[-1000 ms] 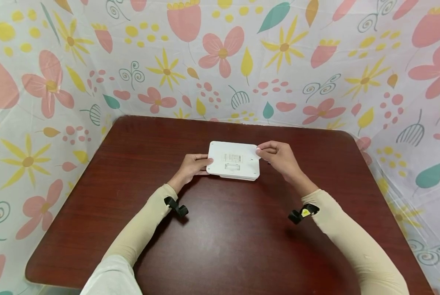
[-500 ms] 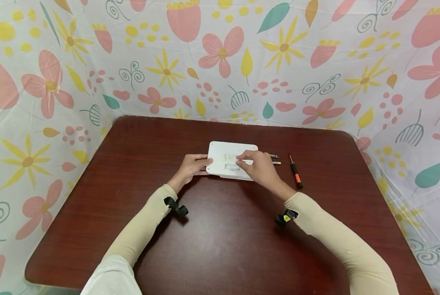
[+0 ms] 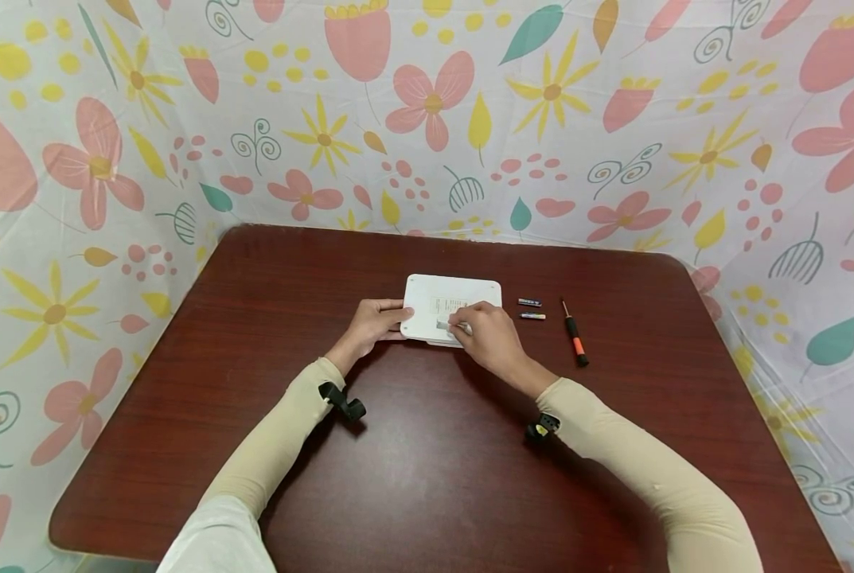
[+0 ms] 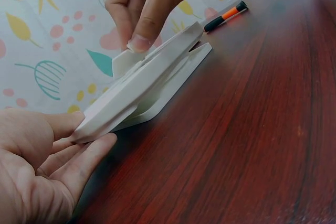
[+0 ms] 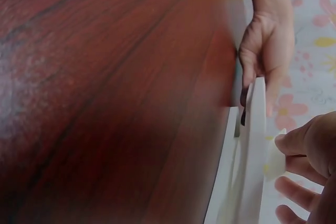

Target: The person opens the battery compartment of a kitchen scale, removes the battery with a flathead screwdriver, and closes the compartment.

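My left hand [image 3: 369, 322] grips the left edge of a flat white device [image 3: 419, 286], thumb on top and fingers beneath. Its underside faces up, with a printed label [image 3: 441, 304], corner screws and a battery compartment [image 3: 441, 324]. In the left wrist view a second white layer [image 4: 173, 90] sits below the device body, with a gap between them. Thumb and fingers of my right hand [image 3: 491, 338] pinch a small thin white battery cover [image 4: 123, 64], held on edge right at the compartment. The right hand hides part of the compartment in the head view.
Two small batteries, one upper [image 3: 530, 302] and one lower [image 3: 532, 316], lie on the dark wooden table [image 3: 427, 446] right of the device. Beyond them rests a black-and-orange screwdriver [image 3: 573, 334]. A flower-patterned curtain [image 3: 427, 119] surrounds the table's back and sides.
My right hand has moved left from the device's right edge to the battery compartment with the white cover, uncovering the batteries and screwdriver. The left hand and the device have stayed put.
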`<action>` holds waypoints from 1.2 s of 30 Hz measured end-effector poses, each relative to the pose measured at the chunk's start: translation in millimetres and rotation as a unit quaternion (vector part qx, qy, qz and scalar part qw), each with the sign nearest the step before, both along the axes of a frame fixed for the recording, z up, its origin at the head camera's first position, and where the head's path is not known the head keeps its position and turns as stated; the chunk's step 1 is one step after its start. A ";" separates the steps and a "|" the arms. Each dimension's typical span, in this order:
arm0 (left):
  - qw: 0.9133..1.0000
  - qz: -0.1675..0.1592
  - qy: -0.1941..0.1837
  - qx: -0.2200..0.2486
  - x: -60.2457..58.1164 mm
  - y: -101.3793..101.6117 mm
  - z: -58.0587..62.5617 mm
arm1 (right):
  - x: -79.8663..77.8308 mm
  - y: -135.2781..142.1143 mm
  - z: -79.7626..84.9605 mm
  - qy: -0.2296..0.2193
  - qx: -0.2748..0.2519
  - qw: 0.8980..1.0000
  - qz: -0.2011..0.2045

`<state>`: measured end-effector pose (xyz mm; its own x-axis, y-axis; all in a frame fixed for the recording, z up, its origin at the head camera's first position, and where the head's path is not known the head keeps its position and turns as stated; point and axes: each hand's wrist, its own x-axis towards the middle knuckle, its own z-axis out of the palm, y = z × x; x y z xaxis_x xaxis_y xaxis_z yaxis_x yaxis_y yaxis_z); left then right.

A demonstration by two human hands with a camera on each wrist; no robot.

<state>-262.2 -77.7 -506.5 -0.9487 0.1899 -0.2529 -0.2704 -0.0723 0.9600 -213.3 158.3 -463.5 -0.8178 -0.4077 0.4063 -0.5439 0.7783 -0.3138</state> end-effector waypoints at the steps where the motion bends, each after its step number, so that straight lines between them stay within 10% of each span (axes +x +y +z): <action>1: 1.000 0.000 0.000 0.000 -0.1 0.1 -0.1 | -0.2 -0.5 -0.7 0.008 0.004 1.000 0.003; 36: 1.000 0.001 0.001 -0.006 0.1 -0.2 1.6 | -8.2 2.4 -2.6 0.023 0.059 0.997 0.040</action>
<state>-262.1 -77.8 -504.9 -0.9494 0.1848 -0.2540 -0.2692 -0.0619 0.9611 -221.5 160.7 -466.1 -0.7630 -0.5178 0.3869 -0.6168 0.7623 -0.1960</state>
